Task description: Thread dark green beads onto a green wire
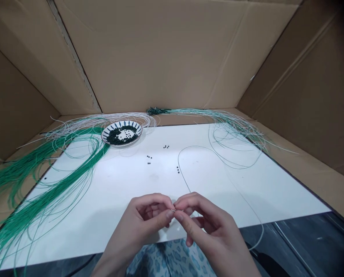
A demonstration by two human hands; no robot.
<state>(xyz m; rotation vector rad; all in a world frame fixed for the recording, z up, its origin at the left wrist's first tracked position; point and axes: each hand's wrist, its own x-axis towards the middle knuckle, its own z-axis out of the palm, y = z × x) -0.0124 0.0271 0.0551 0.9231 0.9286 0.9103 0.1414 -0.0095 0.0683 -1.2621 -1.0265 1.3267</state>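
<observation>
My left hand [144,223] and my right hand [206,227] meet fingertip to fingertip low over the near edge of a white board [276,192]. Both pinch the end of one thin pale cord [186,181], which loops away across the board toward the right. Whether a bead sits between the fingertips is too small to tell. A small patterned dish [121,132] of dark green beads stands at the back left. A few loose dark beads [149,159] lie scattered on the board between the dish and my hands.
A thick bundle of green cords [44,192] fans over the left side. White cords [96,121] curve behind the dish. Pale green cords [232,125] lie at the back right. Cardboard walls [172,54] enclose the board on three sides. Patterned cloth [166,259] shows below my hands.
</observation>
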